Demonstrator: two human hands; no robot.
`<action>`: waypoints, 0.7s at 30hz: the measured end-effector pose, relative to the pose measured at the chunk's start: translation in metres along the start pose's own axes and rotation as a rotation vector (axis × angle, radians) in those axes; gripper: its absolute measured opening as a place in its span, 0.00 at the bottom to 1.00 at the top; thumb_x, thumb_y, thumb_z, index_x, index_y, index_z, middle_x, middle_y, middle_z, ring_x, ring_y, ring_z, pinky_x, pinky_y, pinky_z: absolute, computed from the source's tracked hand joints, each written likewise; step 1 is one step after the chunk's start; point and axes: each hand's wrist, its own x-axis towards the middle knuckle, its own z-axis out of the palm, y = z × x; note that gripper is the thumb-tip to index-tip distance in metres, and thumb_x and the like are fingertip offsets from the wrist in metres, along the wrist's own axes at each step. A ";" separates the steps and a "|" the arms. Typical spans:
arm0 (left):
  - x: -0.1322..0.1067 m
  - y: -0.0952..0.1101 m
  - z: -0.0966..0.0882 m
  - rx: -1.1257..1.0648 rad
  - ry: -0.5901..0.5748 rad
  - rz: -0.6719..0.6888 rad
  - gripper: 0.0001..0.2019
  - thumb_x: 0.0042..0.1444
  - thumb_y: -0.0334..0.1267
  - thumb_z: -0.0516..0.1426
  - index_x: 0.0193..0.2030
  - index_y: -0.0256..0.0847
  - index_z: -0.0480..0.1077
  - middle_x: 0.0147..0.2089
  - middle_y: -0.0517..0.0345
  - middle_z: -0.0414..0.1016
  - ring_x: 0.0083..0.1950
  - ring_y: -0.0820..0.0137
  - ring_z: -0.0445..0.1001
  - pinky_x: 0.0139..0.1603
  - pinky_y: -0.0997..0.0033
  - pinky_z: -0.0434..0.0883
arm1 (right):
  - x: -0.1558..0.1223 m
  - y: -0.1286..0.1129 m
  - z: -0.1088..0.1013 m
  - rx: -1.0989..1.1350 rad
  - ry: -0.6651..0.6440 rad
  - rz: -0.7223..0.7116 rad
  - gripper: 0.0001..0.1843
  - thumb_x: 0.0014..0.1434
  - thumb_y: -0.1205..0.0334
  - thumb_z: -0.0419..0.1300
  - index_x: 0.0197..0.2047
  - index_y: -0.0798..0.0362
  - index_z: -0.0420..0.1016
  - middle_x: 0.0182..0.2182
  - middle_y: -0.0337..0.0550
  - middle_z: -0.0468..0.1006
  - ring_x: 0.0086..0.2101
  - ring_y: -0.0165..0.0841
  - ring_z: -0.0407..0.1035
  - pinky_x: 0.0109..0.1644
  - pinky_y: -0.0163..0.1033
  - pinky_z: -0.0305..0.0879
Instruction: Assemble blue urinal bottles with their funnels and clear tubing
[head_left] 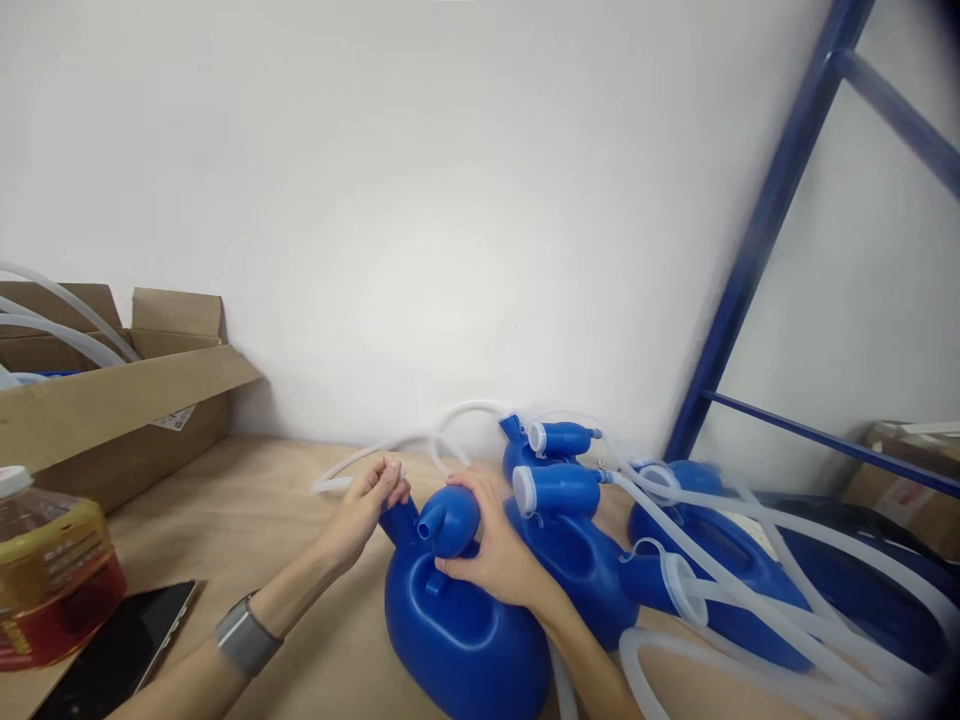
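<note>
A blue plastic urinal bottle (pixel 480 655) with a moulded handle stands in front of me, its neck tilted up to the left. My left hand (pixel 375 495) is at the mouth of that neck, fingers pinched together; what lies between them is too small to make out. In my right hand (pixel 499 545) is a blue rounded urinal cup (pixel 456 520), its short nozzle pointing left, held just above the bottle's handle. Its wide end is hidden. Right beside this bottle lies a similar blue bottle (pixel 581 565), with a white-capped cup (pixel 559 490) resting on it.
More blue bottles (pixel 720 530) and pale flexible hoses (pixel 750 590) crowd the right side. On the left are an open cardboard box (pixel 150 390) with hoses, a bottle of red liquid (pixel 56 580) and a phone (pixel 120 650). A blue metal frame (pixel 757 250) rises at right.
</note>
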 end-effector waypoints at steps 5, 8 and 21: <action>0.025 -0.010 -0.016 -0.094 0.367 -0.056 0.25 0.66 0.58 0.56 0.26 0.45 0.56 0.20 0.74 0.50 0.20 0.77 0.54 0.35 0.69 0.71 | -0.003 -0.005 -0.007 0.001 -0.004 -0.017 0.42 0.46 0.70 0.74 0.62 0.45 0.64 0.62 0.47 0.65 0.67 0.49 0.57 0.73 0.55 0.52; 0.037 -0.010 -0.047 -0.001 0.544 -0.069 0.21 0.69 0.55 0.54 0.30 0.42 0.63 0.23 0.71 0.56 0.21 0.76 0.57 0.31 0.70 0.68 | -0.007 -0.009 -0.011 0.016 -0.056 -0.027 0.43 0.45 0.70 0.74 0.62 0.44 0.64 0.62 0.46 0.65 0.66 0.48 0.58 0.73 0.54 0.52; 0.000 0.051 -0.049 0.631 -0.381 -0.118 0.19 0.60 0.54 0.61 0.24 0.43 0.71 0.27 0.62 0.74 0.31 0.67 0.70 0.35 0.70 0.64 | -0.009 -0.011 -0.013 -0.010 -0.086 -0.035 0.45 0.46 0.68 0.76 0.64 0.44 0.63 0.63 0.47 0.65 0.67 0.47 0.58 0.73 0.52 0.53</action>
